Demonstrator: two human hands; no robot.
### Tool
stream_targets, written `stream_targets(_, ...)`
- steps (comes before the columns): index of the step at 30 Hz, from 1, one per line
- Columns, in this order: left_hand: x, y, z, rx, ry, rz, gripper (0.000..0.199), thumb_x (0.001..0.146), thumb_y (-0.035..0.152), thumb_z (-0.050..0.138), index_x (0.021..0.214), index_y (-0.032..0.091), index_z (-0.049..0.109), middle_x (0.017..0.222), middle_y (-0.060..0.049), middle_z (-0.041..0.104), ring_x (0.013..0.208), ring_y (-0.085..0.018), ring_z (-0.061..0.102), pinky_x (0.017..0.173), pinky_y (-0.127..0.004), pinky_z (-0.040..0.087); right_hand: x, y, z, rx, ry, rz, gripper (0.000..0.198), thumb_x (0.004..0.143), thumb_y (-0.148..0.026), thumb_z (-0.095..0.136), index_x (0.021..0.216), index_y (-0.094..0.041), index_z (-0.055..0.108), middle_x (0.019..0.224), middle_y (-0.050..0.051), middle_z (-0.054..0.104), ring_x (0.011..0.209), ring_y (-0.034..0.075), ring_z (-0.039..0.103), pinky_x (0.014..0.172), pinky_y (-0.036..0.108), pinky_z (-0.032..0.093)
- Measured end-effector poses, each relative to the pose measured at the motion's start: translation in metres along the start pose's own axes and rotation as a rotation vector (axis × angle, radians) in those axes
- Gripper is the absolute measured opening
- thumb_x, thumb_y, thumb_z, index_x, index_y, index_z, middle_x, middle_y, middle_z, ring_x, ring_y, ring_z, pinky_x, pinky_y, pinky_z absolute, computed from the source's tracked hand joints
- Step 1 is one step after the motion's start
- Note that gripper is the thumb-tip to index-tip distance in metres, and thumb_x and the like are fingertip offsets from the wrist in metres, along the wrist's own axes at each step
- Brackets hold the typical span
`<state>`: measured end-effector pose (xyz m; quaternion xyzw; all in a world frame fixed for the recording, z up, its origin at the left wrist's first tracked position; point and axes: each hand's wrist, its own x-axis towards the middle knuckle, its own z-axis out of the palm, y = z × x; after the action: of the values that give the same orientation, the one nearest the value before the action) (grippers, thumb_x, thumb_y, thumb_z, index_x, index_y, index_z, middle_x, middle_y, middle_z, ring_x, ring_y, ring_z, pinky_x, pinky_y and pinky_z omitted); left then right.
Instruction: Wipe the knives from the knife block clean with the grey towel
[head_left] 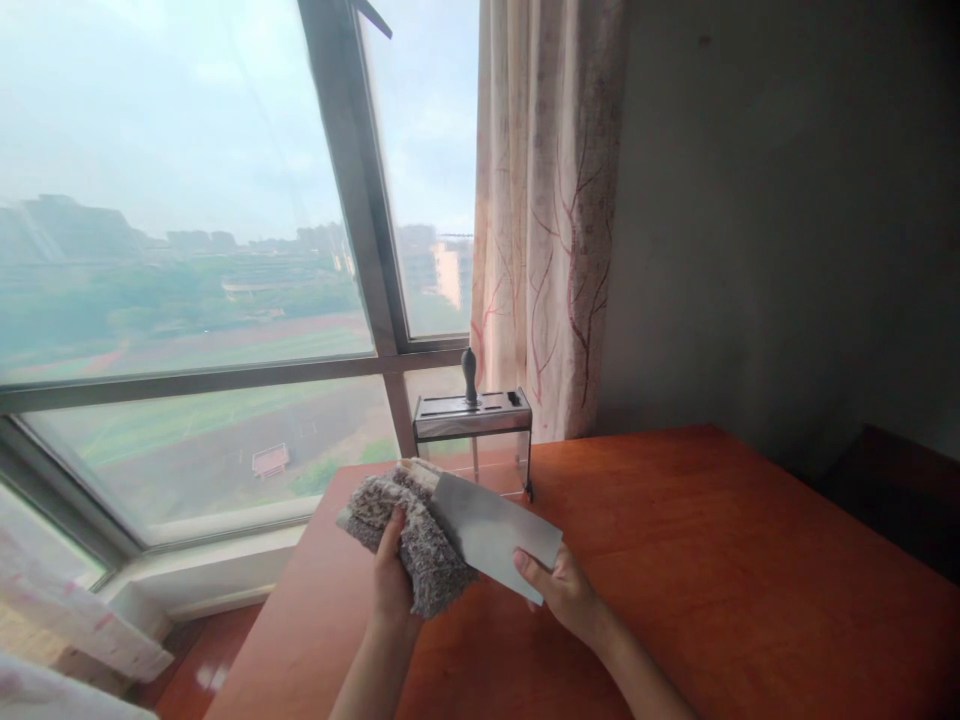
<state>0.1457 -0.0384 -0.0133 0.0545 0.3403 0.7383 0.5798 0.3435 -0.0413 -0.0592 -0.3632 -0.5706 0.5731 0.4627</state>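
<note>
My left hand (394, 575) grips a fluffy grey cloth (439, 565), thumb on top. The cloth is bunched over the left end of a broad, flat metal cleaver (495, 525), so the handle end is mostly hidden. At the other end of the blade, my right hand (566, 590) pinches it with the thumb on the upper face. Both hands hold these above the wooden table. Just behind them stands a knife holder (472, 415) with a slotted metal top and see-through sides. A dark-handled sharpening steel (469, 375) stands upright in it, its thin rod visible below.
The reddish-brown table (675, 560) spreads under and right of my hands, its left edge near the window sill (217, 570). A patterned curtain (555, 220) hangs behind the holder, beside a grey wall (750, 220). Another curtain (82, 610) lies low on the left.
</note>
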Motion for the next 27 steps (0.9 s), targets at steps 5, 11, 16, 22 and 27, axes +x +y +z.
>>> stream_targets(5,0.010,0.025,-0.004,-0.081,-0.014,0.102,0.030,0.089,0.022,0.048,0.112,0.015,0.065,0.077,-0.004,0.076,0.070,-0.020,0.072,0.083,-0.032,0.055,-0.002,-0.008,-0.002,0.022,-0.003,0.008,0.040,0.078,-0.057,0.060,0.084,-0.018,0.062,0.060,-0.002,0.053,0.046,0.010,0.044,0.042,0.021,0.036)
stream_targets(11,0.019,0.030,-0.008,-0.147,0.013,0.157,0.032,0.093,0.024,0.040,0.109,0.017,0.067,0.079,-0.003,0.076,0.068,-0.017,0.071,0.074,-0.026,0.055,-0.002,0.000,-0.001,0.029,0.022,-0.007,0.036,0.079,-0.053,0.061,0.086,-0.018,0.063,0.070,0.001,0.061,0.057,0.013,0.052,0.050,0.023,0.042)
stream_targets(16,0.020,0.015,-0.013,-0.149,0.018,0.142,0.030,0.094,0.024,0.041,0.104,0.017,0.068,0.077,-0.001,0.075,0.065,-0.015,0.070,0.065,-0.024,0.055,0.000,0.008,0.004,0.054,0.080,0.030,0.043,0.075,-0.061,0.061,0.082,-0.019,0.060,0.057,-0.002,0.051,0.046,0.011,0.042,0.040,0.022,0.035)
stream_targets(22,0.012,-0.006,-0.005,-0.126,-0.013,0.025,0.030,0.094,0.024,0.042,0.108,0.017,0.068,0.082,-0.004,0.076,0.074,-0.017,0.072,0.076,-0.027,0.056,-0.001,0.011,0.005,0.016,0.102,0.033,0.044,0.076,-0.063,0.058,0.078,-0.018,0.060,0.055,-0.002,0.048,0.043,0.010,0.038,0.039,0.023,0.032)
stream_targets(27,0.000,-0.032,-0.005,-0.053,-0.077,-0.132,0.025,0.087,0.020,0.054,0.106,0.014,0.070,0.083,-0.008,0.076,0.082,-0.023,0.072,0.083,-0.031,0.056,-0.001,0.017,0.004,-0.019,0.124,0.006,0.042,0.079,-0.059,0.057,0.081,-0.018,0.062,0.060,0.001,0.054,0.049,0.013,0.044,0.045,0.026,0.038)
